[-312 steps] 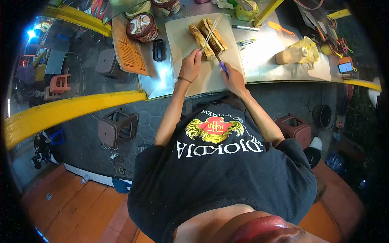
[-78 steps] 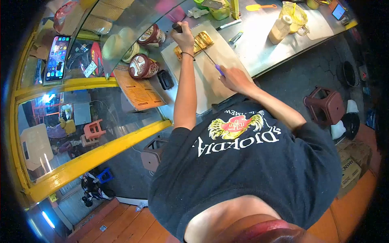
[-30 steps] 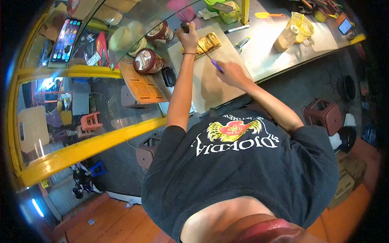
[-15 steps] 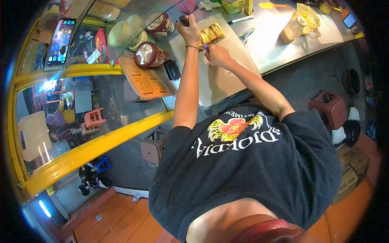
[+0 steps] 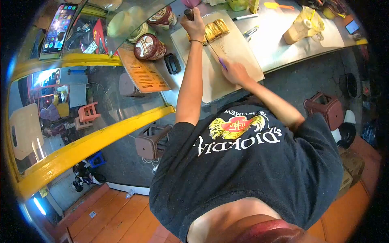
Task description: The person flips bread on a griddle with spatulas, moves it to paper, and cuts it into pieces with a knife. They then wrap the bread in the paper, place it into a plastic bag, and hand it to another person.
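Note:
My left hand [image 5: 195, 27] is closed around a dark-handled tool [image 5: 189, 14] at the upper left of the pale cutting board [image 5: 214, 87]. Just right of it lies a browned, sliced food piece [image 5: 216, 30] on the board. My right hand [image 5: 235, 73] grips the purple handle of a knife [image 5: 222, 63] lower on the board; its thin blade points up towards the food. Part of the food and the lower end of the left tool are hidden behind my left hand.
Left of the board are a black tray [image 5: 172, 64], brown-and-white tubs [image 5: 149, 47] and an orange menu sheet [image 5: 144, 73]. A sauce jug [image 5: 306, 26], an orange spatula [image 5: 278, 5] and a marker [image 5: 245, 17] lie right. A phone [image 5: 59, 29] stands far left.
My right hand has drawn back from the food, down and to the right, with the purple-handled knife. My left hand stays near the food. The whole view has shifted slightly.

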Motion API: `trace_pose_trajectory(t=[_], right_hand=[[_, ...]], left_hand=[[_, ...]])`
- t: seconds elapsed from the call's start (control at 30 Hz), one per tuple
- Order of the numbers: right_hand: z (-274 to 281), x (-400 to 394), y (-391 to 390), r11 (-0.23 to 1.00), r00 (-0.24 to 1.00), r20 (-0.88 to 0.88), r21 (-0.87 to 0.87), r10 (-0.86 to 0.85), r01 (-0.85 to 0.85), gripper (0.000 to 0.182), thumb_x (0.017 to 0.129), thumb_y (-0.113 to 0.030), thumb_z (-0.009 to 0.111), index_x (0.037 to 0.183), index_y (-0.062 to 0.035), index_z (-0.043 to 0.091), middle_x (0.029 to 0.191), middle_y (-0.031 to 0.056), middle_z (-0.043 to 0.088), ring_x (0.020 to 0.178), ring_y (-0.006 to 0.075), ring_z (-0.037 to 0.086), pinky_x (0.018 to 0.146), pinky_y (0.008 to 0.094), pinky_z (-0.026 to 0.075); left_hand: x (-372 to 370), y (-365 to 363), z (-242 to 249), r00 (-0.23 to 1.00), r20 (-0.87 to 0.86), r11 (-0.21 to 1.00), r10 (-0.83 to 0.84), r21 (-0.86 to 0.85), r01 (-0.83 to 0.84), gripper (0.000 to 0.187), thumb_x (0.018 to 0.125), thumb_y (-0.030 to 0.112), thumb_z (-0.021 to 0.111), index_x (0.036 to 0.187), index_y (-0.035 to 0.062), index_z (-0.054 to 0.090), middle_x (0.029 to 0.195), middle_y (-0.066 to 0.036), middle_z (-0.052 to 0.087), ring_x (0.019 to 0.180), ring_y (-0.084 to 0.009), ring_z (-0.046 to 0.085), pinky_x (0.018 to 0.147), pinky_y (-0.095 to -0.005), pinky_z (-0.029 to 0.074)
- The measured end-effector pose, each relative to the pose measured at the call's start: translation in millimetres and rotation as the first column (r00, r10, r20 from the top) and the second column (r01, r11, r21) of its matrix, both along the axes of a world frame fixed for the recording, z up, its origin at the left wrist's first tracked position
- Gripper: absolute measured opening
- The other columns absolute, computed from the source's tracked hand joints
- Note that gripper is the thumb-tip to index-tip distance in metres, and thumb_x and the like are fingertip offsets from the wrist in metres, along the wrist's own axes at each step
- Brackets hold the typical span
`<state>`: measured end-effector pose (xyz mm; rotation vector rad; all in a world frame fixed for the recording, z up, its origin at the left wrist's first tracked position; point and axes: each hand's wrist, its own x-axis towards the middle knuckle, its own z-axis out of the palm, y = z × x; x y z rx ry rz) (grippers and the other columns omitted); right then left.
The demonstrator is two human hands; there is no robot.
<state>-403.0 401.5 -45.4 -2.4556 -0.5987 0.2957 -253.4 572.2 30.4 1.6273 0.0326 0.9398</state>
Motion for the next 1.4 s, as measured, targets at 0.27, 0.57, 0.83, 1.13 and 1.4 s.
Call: trace_pose_trajectory(t=[0.27,0.57,0.83,1.13,1.4], right_hand=[[20,-10,-14,1.000,0.998,0.057,0.008,0.003,-0.004,0.042,0.090,-0.020,0.055,0.131,-0.0123,0.051,0.075,0.0217,0.065,0.067,0.0429,0.063,0.061,0.0520,0.049],[105,-56,-112,0.994,0.990,-0.088,0.009,0.111,-0.111,0.040,0.087,-0.021,0.060,0.125,-0.0097,0.057,0.073,0.0220,0.065,0.069,0.0418,0.065,0.065,0.0504,0.052],[113,-31,-79,0.992,0.992,-0.046,0.065,0.116,-0.113,0.041,0.088,-0.024,0.059,0.127,-0.0137,0.057,0.069,0.0213,0.064,0.066,0.0402,0.064,0.063,0.0508,0.051],[50,46,41,0.996,0.997,0.073,0.082,0.035,-0.041,0.027,0.088,-0.019,0.052,0.108,-0.0030,0.061,0.071,0.0230,0.065,0.066,0.0426,0.064,0.063,0.0528,0.051],[63,20,26,0.989,0.993,-0.117,0.144,0.000,0.016,0.026,0.088,-0.020,0.052,0.094,0.0013,0.065,0.075,0.0269,0.065,0.071,0.0445,0.065,0.066,0.0545,0.052]], left_hand=[[6,4,-1,1.000,0.007,0.995,-0.005,-0.102,0.006,0.047,0.091,0.027,0.063,0.057,0.0043,0.040,0.050,0.000,0.041,0.050,-0.0120,0.039,0.049,-0.0361,0.029],[-3,14,29,0.984,0.024,0.938,-0.174,-0.300,0.174,0.044,0.091,0.026,0.065,0.058,0.0071,0.043,0.050,0.003,0.043,0.043,-0.0089,0.037,0.043,-0.0297,0.028],[-41,38,84,0.917,0.085,0.870,-0.390,-0.293,0.397,0.038,0.092,0.019,0.061,0.063,0.0120,0.037,0.050,0.004,0.036,0.040,-0.0066,0.030,0.041,-0.0269,0.026],[-17,26,8,0.969,-0.086,0.965,-0.232,-0.145,0.218,0.037,0.092,0.023,0.062,0.064,0.0108,0.042,0.053,0.004,0.039,0.044,-0.0078,0.033,0.043,-0.0280,0.028],[-35,18,0,0.991,-0.083,0.991,-0.108,-0.081,0.102,0.041,0.091,0.020,0.062,0.057,0.0103,0.042,0.052,0.004,0.043,0.043,-0.0069,0.037,0.043,-0.0281,0.029]])
